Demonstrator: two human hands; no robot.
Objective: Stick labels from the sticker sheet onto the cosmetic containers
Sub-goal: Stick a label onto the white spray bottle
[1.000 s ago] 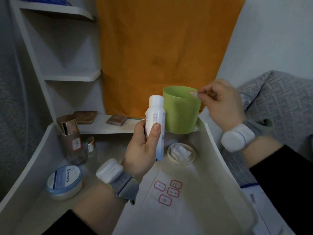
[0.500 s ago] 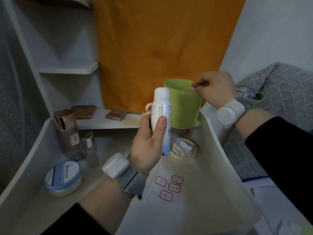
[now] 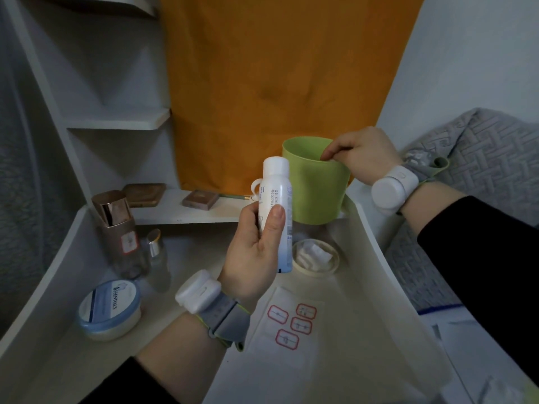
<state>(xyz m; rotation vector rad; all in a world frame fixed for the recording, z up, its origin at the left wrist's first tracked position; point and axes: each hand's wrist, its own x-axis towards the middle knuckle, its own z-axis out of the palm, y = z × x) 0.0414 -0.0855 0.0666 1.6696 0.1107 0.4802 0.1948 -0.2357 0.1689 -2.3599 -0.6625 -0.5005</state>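
A white sticker sheet (image 3: 287, 349) with four red-bordered labels is laid flat on the white vanity surface (image 3: 376, 316), just beside the left wrist, on which a white device on a grey strap (image 3: 201, 291) is worn. To the left, a round blue-lidded cream jar (image 3: 109, 309) is set on the same surface.

Above the sheet, a white cylindrical spray bottle (image 3: 275, 196) is held upright by the left hand (image 3: 253, 252), with the thumb pressed along its front and the fingers wrapped behind. A shallow round white dish of cotton pads (image 3: 316, 256) is seen just right of the bottle's base.

Further left, a brown translucent bottle with a rose-gold cap (image 3: 119, 234) is stood beside a small clear gold-capped bottle (image 3: 157, 258); a red-bordered label (image 3: 129, 241) is already stuck on the brown one.

Behind, a light-green plastic cup (image 3: 316, 193) is placed at the back. The right hand (image 3: 364, 154) is held over its rim, fingertips pinched together; whether anything is held between them cannot be told. Two brown compacts (image 3: 144, 193) are kept on the rear ledge, before an orange cloth (image 3: 280, 83).
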